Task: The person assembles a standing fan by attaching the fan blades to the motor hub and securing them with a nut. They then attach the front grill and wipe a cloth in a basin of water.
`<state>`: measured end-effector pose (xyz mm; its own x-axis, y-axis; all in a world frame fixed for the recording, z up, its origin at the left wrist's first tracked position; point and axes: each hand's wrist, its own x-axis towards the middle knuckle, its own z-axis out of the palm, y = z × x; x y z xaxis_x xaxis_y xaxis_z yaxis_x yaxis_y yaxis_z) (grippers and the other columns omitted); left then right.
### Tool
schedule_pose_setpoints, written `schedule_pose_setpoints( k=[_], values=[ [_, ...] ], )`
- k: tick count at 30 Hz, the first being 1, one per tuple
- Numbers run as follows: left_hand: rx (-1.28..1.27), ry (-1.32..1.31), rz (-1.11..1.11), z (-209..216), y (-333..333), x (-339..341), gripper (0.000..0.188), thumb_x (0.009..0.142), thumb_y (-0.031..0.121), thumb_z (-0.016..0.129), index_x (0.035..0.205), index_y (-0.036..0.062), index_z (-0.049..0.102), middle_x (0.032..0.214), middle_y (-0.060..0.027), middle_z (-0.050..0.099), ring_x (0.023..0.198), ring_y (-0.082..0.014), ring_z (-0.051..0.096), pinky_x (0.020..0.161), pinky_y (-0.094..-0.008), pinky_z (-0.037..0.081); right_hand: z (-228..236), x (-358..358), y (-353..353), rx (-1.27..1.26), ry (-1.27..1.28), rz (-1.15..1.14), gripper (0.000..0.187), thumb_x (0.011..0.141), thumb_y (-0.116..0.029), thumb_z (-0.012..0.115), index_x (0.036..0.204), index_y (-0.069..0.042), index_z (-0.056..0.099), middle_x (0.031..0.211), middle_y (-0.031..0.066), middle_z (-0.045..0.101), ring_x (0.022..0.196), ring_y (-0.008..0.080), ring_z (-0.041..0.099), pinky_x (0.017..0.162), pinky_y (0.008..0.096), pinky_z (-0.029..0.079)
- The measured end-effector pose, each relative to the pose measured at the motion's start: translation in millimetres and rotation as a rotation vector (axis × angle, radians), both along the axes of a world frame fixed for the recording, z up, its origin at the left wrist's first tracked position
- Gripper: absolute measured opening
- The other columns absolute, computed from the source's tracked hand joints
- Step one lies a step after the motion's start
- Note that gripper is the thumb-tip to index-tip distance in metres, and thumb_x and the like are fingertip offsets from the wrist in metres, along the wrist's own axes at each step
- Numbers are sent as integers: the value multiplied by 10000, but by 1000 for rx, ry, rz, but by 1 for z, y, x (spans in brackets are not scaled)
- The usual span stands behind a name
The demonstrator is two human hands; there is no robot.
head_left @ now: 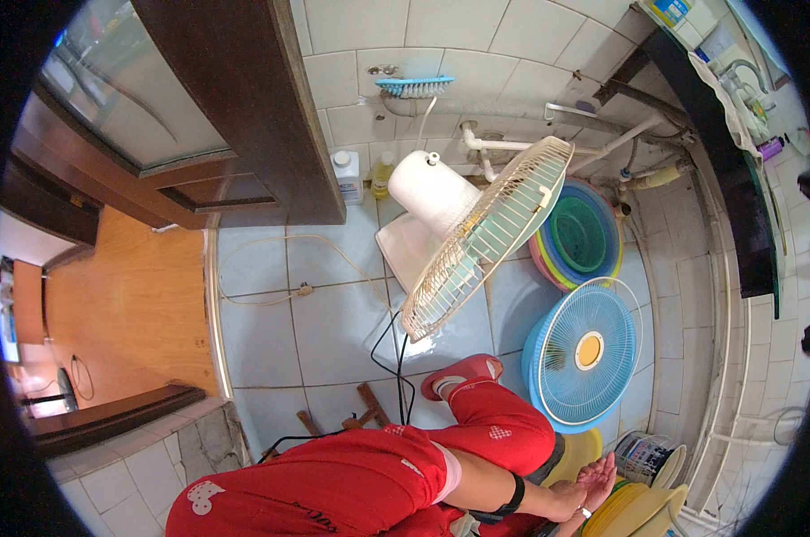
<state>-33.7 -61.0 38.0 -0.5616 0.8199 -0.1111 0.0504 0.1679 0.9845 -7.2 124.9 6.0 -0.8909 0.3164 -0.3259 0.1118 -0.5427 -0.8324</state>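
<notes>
My left hand (pixel 564 499), at the end of a bare forearm with a black band, rests against my right hand near its wrist; its fingers are mostly hidden. Palm up, my right hand (pixel 599 478) has its fingers loosely spread and holds nothing that shows. A white band circles the wrist below it. Both hands are at the lower right, just above yellow basins (pixel 633 512). Further off, a white electric fan (pixel 436 192) stands tilted on the tiles, its pale green blades inside a wire cage. A round wire fan grille (pixel 620 380) with an orange centre lies over a blue basin (pixel 532 358).
Nested colourful basins (pixel 579 234) sit by the wall pipes. A bucket (pixel 642 458) lies near my hands. A white bottle (pixel 347 176) and a yellow bottle (pixel 382 179) stand by the door (pixel 271 107). A cord (pixel 333 246) loops over the floor; a blue brush (pixel 416 86) hangs above.
</notes>
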Motion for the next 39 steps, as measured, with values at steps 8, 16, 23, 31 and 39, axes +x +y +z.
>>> schedule_pose_setpoints(
  k=[8,16,23,31,39],
  values=[
    [-8,4,-7,-12,23,5,174,737,99,620,842,-26,677,870,-231,679,874,-358,676,709,-448,535,4,-3,-8,1,0,-33,402,995,-323,457,1303,-72,518,1015,36,638,797,122,557,656,282,478],
    [48,125,136,2,-8,6,133,712,94,634,749,-30,668,775,-233,670,798,-373,678,692,-458,533,5,-2,-17,-1,42,-44,410,993,-299,453,1326,-60,475,1024,56,636,798,142,589,646,291,490],
    [-2,58,-20,-11,20,8,126,704,78,631,752,-32,671,746,-241,661,792,-375,677,689,-446,538,11,3,-21,-4,79,-56,384,995,-284,459,1304,-62,506,1016,46,652,800,129,580,665,270,473],
    [37,26,20,-20,24,18,101,695,109,627,757,48,679,725,-199,658,717,-384,653,630,-488,498,14,9,-26,3,63,-131,405,992,-299,463,1323,-65,478,994,43,662,753,118,585,629,259,479],
    [113,-26,-98,-8,11,11,172,701,82,615,840,36,706,806,-207,671,798,-365,659,711,-457,518,23,18,-30,-3,101,-126,400,986,-281,484,1318,-59,484,982,38,641,789,112,566,653,253,474]
  ],
)
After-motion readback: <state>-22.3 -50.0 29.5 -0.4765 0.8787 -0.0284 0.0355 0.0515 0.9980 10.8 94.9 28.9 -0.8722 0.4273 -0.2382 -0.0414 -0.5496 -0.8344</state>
